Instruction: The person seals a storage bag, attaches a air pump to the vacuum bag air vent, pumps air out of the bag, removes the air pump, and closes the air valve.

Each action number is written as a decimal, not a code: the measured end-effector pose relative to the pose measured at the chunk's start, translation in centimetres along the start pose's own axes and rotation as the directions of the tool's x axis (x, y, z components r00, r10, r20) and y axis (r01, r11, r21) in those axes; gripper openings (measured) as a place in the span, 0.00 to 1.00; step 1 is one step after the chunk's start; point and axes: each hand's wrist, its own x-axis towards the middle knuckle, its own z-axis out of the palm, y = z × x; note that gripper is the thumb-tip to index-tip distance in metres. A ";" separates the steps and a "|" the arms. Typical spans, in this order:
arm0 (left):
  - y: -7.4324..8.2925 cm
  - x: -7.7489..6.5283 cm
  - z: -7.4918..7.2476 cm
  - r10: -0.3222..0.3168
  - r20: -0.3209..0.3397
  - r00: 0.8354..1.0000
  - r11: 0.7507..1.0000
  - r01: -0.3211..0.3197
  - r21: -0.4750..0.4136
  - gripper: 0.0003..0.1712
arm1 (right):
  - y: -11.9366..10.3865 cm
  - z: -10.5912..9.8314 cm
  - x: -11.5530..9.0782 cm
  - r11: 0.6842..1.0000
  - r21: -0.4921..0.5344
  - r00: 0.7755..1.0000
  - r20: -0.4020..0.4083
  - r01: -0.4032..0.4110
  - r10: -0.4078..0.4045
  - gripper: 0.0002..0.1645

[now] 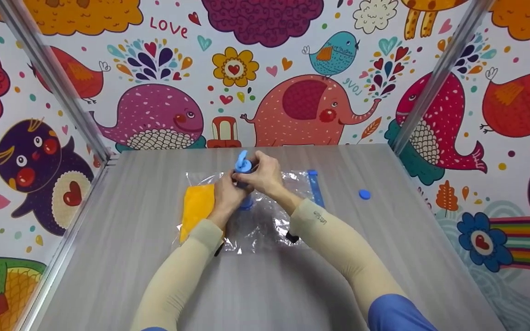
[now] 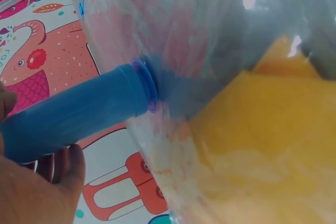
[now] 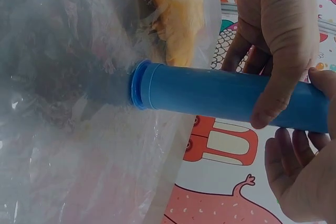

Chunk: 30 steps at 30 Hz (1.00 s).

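A blue hand pump [image 1: 246, 202] stands upright on a clear plastic storage bag [image 1: 265, 230], its flanged lower end right at a blue valve ring [image 3: 138, 85]. My left hand [image 1: 229, 194] grips the pump's barrel, thumb on one side and fingers on the other. Higher up, my right hand [image 1: 267, 174] holds the top of the barrel between thumb and fingers, just under the light blue handle [image 1: 243, 161]. Yellow folded fabric [image 1: 196, 209] lies inside the bag, left of the pump.
A blue zip strip [image 1: 316, 189] runs along the bag's right edge. Farther right on the grey wood-grain table [image 1: 108, 257] lies a small blue round cap [image 1: 365, 194]. Printed walls and metal posts [image 1: 435, 82] border the table.
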 end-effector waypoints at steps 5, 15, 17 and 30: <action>0.7 -0.3 -0.3 -0.011 -0.027 1.000 0.999 0.012 0.050 0.28 | 0.1 0.1 -0.1 1.000 -0.004 1.000 -0.003 0.012 -0.012 0.30; 1.0 -0.1 -0.4 -0.020 0.033 0.999 0.999 0.022 -0.041 0.27 | 0.9 -0.5 0.0 0.999 0.012 0.999 0.024 0.036 -0.036 0.33; 1.1 -0.1 -0.4 -0.022 0.043 0.999 0.999 0.024 -0.047 0.27 | 0.9 -0.7 0.2 0.998 0.023 0.997 0.042 0.062 -0.063 0.34; -9.8 6.4 4.3 0.074 0.101 0.992 0.997 -0.072 -0.026 0.32 | 0.9 -1.1 0.4 0.980 0.128 0.965 0.192 0.155 -0.178 0.35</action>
